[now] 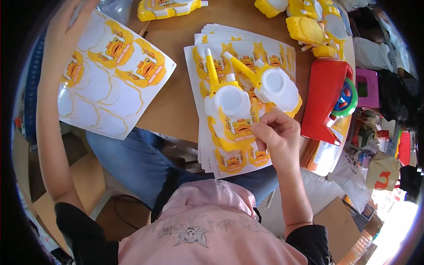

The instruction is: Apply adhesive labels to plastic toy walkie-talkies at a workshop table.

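My right hand is closed in a pinch, its thumb at the right edge of a yellow and white toy walkie-talkie. A duck sticker covers this toy's lower front; what the fingertips pinch is hidden. Beside it lies a second walkie-talkie with a plain white front. Both rest on a stack of duck sticker sheets. At the upper left, my left hand has thumb and fingers apart, tips cut off by the picture's edge. A partly peeled sticker sheet lies beside my left forearm.
A red tape dispenser with a green and blue roll stands at the right. More yellow toys are piled at the far right, and another toy lies at the far edge. Clear plastic shows near my left hand.
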A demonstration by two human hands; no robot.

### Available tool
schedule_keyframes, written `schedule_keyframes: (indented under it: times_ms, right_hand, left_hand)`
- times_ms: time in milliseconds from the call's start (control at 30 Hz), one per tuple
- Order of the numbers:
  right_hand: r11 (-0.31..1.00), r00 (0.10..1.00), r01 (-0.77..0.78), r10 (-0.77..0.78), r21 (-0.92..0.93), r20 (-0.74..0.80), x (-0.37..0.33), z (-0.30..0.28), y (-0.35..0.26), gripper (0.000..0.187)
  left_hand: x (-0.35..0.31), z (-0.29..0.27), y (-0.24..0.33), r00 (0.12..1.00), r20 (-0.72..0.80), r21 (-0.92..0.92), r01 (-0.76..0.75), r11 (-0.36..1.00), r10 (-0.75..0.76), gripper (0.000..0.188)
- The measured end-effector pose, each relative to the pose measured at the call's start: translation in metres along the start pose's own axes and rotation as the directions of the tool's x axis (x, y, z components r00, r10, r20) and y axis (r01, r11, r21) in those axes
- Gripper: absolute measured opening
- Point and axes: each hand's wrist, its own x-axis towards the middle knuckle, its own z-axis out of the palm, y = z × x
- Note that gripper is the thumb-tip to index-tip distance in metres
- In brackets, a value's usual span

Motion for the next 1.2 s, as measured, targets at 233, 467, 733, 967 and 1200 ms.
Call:
schedule_keyframes:
  times_ms: [233,467,733,967,1200]
  right_hand:
    - [0.996,0.998,0.031,-0.027,0.078,-0.052,-0.005,-0.012,-0.001,0.01]
    - [0.99,0.99,0.121,-0.115,0.07,-0.079,-0.005,-0.015,-0.012,0.01]
    - [0.998,0.998,0.011,-0.014,-0.056,-0.055,-0.002,-0.005,-0.008,0.01]
    - [0.874,0.815,0.463,-0.486,-0.15,-0.316,0.0,-0.024,-0.006,0.008]
    - [0.577,0.751,0.594,-0.648,-0.561,0.129,0.002,-0.007,-0.008,0.11]
  left_hand:
    - [-0.068,0.008,0.144,0.989,0.014,-0.283,-0.138,0.949,0.148,0.022]
    - [-0.108,0.046,0.213,0.969,0.061,-0.65,0.221,0.727,-0.24,0.029]
    - [-0.117,0.07,0.203,0.955,0.073,-0.664,0.261,0.7,-0.287,0.03]
    - [-0.125,0.067,0.173,0.911,0.254,0.053,0.323,0.945,-0.326,0.087]
    - [-0.142,0.06,0.146,0.919,0.366,0.049,0.136,0.989,-0.145,0.087]
